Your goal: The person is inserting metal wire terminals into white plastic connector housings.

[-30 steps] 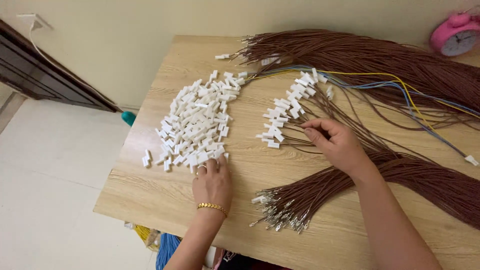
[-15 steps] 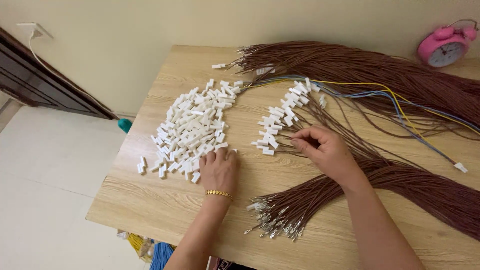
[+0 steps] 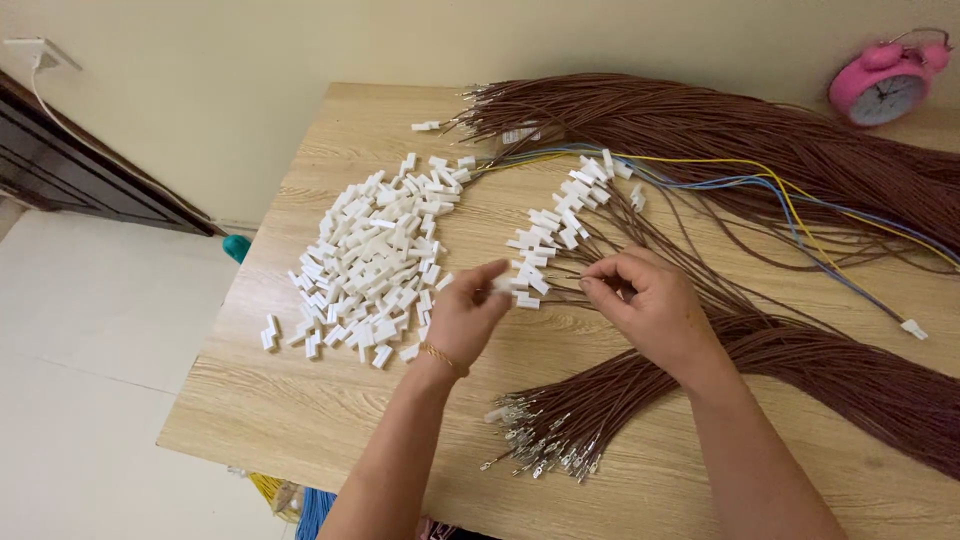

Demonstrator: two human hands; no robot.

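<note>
My left hand (image 3: 468, 312) is raised over the wooden table (image 3: 300, 420), pinching a small white plastic connector (image 3: 500, 284) between its fingertips. My right hand (image 3: 648, 305) is beside it, fingers pinched on a thin brown wire. Left of my hands lies a heap of loose white connectors (image 3: 372, 255). Between and beyond my hands lies a row of brown wires with white connectors fitted (image 3: 560, 225). A bundle of brown wires with bare metal terminals (image 3: 560, 440) lies under my right wrist.
A big sheaf of brown wires (image 3: 720, 125) spans the back of the table, with blue and yellow wires (image 3: 780, 195) across it. A pink alarm clock (image 3: 885, 85) stands at the back right. The table's left edge drops to a pale floor.
My left hand has lifted off the heap with a white connector and moved right toward my right hand, which has shifted slightly nearer and holds a wire.
</note>
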